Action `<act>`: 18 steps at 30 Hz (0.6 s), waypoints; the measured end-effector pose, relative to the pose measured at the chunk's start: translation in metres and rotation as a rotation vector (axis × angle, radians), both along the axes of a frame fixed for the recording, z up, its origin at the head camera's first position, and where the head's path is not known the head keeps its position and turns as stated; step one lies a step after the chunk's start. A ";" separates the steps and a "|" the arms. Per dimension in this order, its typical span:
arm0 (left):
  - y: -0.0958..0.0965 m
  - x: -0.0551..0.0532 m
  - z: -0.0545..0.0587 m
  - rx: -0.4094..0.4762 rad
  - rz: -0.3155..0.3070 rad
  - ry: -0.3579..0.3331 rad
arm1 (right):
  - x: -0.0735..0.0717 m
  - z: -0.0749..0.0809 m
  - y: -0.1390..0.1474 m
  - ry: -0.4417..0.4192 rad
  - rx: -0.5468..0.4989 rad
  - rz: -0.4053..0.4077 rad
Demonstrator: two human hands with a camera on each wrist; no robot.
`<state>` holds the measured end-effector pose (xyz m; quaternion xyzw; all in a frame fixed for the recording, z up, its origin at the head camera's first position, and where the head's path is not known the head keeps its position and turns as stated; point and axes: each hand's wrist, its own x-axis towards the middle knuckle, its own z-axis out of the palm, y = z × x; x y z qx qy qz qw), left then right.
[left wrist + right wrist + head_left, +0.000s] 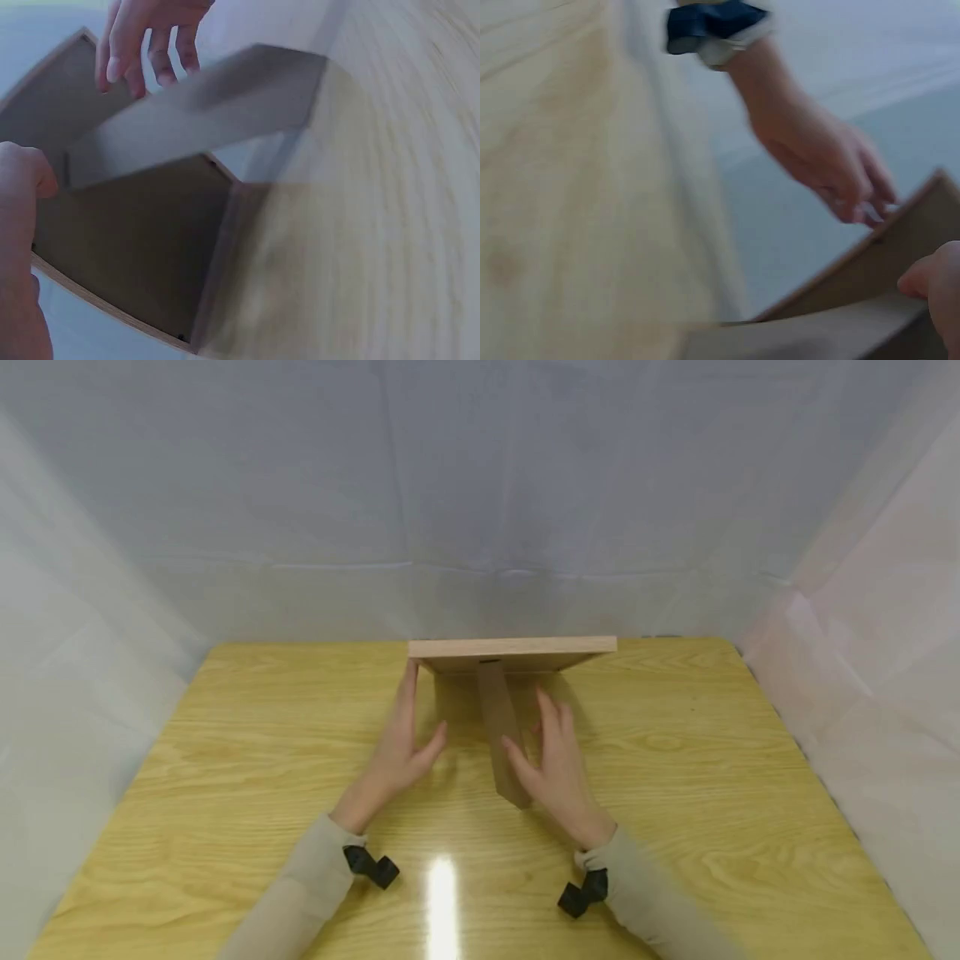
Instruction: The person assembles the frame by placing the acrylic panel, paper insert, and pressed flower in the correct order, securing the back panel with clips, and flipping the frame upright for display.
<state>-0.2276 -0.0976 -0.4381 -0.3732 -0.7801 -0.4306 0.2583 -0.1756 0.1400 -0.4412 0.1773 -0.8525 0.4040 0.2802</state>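
A wooden picture frame point(513, 647) stands upright near the table's far edge, its back toward me. From that back a long brown easel leg point(497, 718) slants down to the tabletop. My left hand point(393, 756) is at the frame's left side, fingertips at the edge and thumb held apart. Beside the leg, on its right, is my right hand point(561, 777), fingers loosely extended and the thumb close to the leg. Whether that thumb touches it I cannot tell. The left wrist view shows the dark backing board point(135, 255) and the leg point(217, 105). The frame's front is hidden.
The yellow wood-grain table point(675, 760) spreads out on both sides of the frame. Pale sheeting point(480, 493) hangs behind the table and along its left and right sides. Each wrist wears a small black camera mount point(371, 866).
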 end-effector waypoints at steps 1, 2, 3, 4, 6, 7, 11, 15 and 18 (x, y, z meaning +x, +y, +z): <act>0.001 0.003 0.005 0.034 -0.013 -0.021 | 0.001 0.009 0.007 -0.011 -0.057 0.005; 0.001 0.006 0.010 0.069 -0.023 -0.041 | 0.002 0.017 0.013 -0.020 -0.123 0.010; 0.002 0.009 0.017 0.107 -0.037 -0.062 | 0.003 0.026 0.020 -0.022 -0.194 0.016; 0.002 0.012 0.023 0.145 -0.049 -0.082 | 0.004 0.035 0.026 -0.028 -0.257 0.018; 0.003 0.019 0.037 0.217 -0.080 -0.161 | 0.007 0.053 0.039 -0.039 -0.354 0.018; 0.003 0.022 0.043 0.254 -0.098 -0.216 | 0.008 0.061 0.045 -0.046 -0.393 0.023; 0.002 0.031 0.066 0.340 -0.154 -0.414 | 0.012 0.090 0.059 -0.086 -0.428 0.066; 0.002 0.034 0.076 0.328 -0.184 -0.471 | 0.020 0.108 0.061 -0.183 -0.381 0.089; 0.002 0.037 0.078 0.305 -0.193 -0.488 | 0.023 0.113 0.061 -0.266 -0.354 0.090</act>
